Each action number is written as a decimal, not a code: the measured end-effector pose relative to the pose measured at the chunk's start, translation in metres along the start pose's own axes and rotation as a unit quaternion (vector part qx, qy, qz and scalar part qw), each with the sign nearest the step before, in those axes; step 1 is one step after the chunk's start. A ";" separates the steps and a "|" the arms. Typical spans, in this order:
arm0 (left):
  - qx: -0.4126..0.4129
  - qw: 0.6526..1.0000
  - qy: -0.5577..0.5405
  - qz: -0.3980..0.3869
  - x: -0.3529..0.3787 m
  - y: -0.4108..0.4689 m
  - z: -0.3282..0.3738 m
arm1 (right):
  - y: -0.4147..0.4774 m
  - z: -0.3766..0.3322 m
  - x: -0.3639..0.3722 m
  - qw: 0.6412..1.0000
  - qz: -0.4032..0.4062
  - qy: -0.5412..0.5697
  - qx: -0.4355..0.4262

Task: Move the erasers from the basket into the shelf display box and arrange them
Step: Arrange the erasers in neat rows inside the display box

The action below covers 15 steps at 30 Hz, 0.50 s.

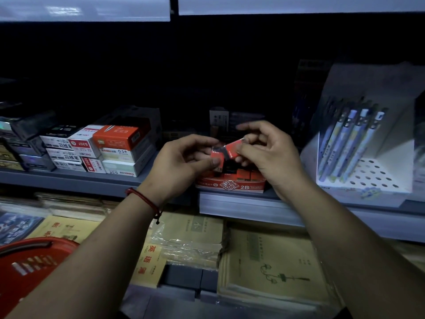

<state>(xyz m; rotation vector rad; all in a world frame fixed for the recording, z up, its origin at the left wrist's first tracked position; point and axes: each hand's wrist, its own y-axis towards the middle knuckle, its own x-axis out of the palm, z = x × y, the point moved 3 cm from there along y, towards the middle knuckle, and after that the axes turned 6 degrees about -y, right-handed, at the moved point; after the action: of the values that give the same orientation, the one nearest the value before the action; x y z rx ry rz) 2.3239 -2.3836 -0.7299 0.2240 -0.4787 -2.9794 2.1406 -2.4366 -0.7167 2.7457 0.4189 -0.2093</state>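
Both hands meet just above the red display box [230, 185] marked 2B, which stands on the grey shelf and holds several red and black erasers [243, 174]. My left hand [181, 165] pinches a red and black wrapped eraser [217, 151] between thumb and fingers. My right hand [268, 149] pinches a second red eraser [234, 147], tilted and touching the first. The red basket [27, 265] sits at the lower left, partly covered by my left forearm; its contents are hard to make out.
Stacked boxes of refills and staples [110, 148] fill the shelf to the left. A white display stand of pens [354, 143] rises on the right. Below the grey shelf edge [253, 209] lie stacks of yellowish notebooks [271, 265]. The shelf's back is dark.
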 end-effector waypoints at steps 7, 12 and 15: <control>-0.005 0.998 0.024 0.052 -0.001 0.000 0.002 | -0.004 0.001 -0.001 1.000 -0.008 -0.008 0.029; 0.017 0.997 0.072 0.036 -0.003 0.000 0.007 | -0.003 -0.002 0.001 0.998 -0.030 -0.047 -0.012; 0.011 0.993 0.112 0.022 -0.006 0.002 0.005 | -0.003 -0.003 0.003 0.994 -0.022 -0.096 -0.037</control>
<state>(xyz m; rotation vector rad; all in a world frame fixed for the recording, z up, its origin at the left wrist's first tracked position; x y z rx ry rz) 2.3293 -2.3828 -0.7238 0.5338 -0.4819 -2.8601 2.1427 -2.4325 -0.7153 2.6150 0.4265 -0.4564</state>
